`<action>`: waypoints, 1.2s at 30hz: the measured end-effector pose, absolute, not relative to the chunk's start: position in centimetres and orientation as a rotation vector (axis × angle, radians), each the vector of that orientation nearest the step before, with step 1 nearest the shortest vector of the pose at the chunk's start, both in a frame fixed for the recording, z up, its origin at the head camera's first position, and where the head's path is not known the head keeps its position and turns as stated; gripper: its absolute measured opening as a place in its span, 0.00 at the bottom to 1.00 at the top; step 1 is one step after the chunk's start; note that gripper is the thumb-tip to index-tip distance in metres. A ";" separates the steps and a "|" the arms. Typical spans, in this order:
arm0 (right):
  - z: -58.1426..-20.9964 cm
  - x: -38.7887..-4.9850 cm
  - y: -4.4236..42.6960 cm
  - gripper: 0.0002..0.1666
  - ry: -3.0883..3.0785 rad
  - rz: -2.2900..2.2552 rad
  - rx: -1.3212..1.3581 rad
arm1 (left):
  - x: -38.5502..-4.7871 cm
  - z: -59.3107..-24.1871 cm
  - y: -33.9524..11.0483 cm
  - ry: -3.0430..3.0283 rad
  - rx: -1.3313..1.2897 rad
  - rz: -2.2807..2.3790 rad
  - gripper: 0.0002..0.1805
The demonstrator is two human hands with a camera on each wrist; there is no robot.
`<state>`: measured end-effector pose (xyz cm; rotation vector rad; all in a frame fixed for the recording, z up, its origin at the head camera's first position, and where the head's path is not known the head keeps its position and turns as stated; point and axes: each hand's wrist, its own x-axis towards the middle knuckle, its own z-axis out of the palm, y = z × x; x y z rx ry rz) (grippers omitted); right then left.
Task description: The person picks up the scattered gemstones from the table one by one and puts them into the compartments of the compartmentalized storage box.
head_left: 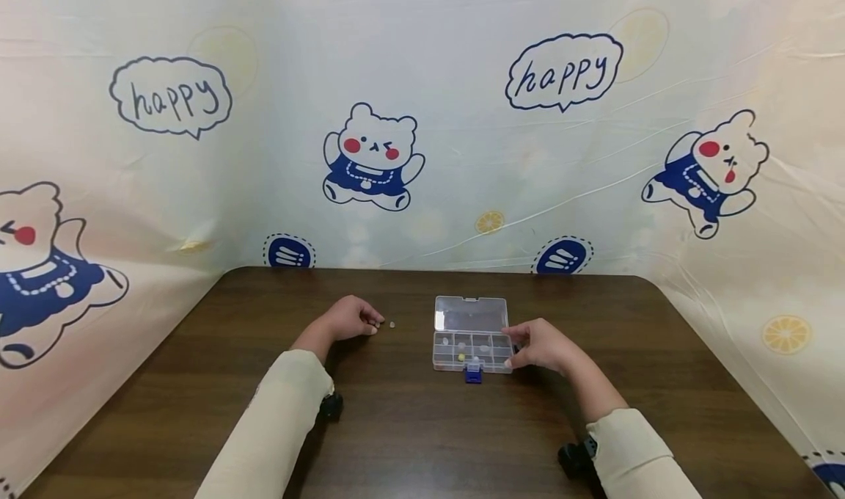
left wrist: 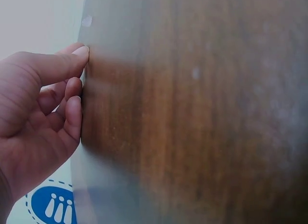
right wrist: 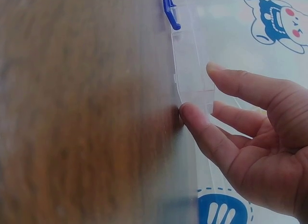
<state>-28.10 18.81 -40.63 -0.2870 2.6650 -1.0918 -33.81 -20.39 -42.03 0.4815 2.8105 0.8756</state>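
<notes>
A clear plastic compartment box (head_left: pixel 440 367) lies on the table with its lid (head_left: pixel 470 314) raised toward the back. Several small pale pieces and one yellow piece (head_left: pixel 461 357) sit in its compartments. My right hand (head_left: pixel 546 346) holds the box's right end, thumb at the front corner and a finger farther back. To the left of the box, my left hand (head_left: pixel 346 319) rests its bunched fingertips on the table. Just right of those fingertips lies a tiny pale piece (head_left: pixel 392 325), also in the left wrist view (left wrist: pixel 86 21). Whether the fingertips pinch anything is hidden.
A blue latch (head_left: pixel 473 375) sticks out from the box's front. The brown wooden table (head_left: pixel 396 440) ends at a patterned cloth backdrop (head_left: pixel 462 176) behind and at both sides. Dark wrist devices (head_left: pixel 331 406) sit below the cream sleeves.
</notes>
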 end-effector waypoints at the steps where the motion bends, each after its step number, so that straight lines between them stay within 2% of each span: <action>1: -40.6 -28.1 18.8 0.37 2.665 -1.093 -0.286 | -33.8 -42.1 -20.4 2.808 0.473 0.880 0.09; 15: -40.6 -28.1 18.9 0.37 2.674 -1.085 -0.286 | -33.7 -42.3 -20.3 2.825 0.453 0.908 0.02; 24: -40.6 -28.1 18.8 0.37 2.664 -1.091 -0.276 | -33.5 -42.2 -20.2 2.799 0.473 0.951 0.05; 36: -40.5 -28.0 18.6 0.37 2.668 -1.081 -0.255 | -33.0 -42.0 -20.3 2.762 0.428 1.024 0.05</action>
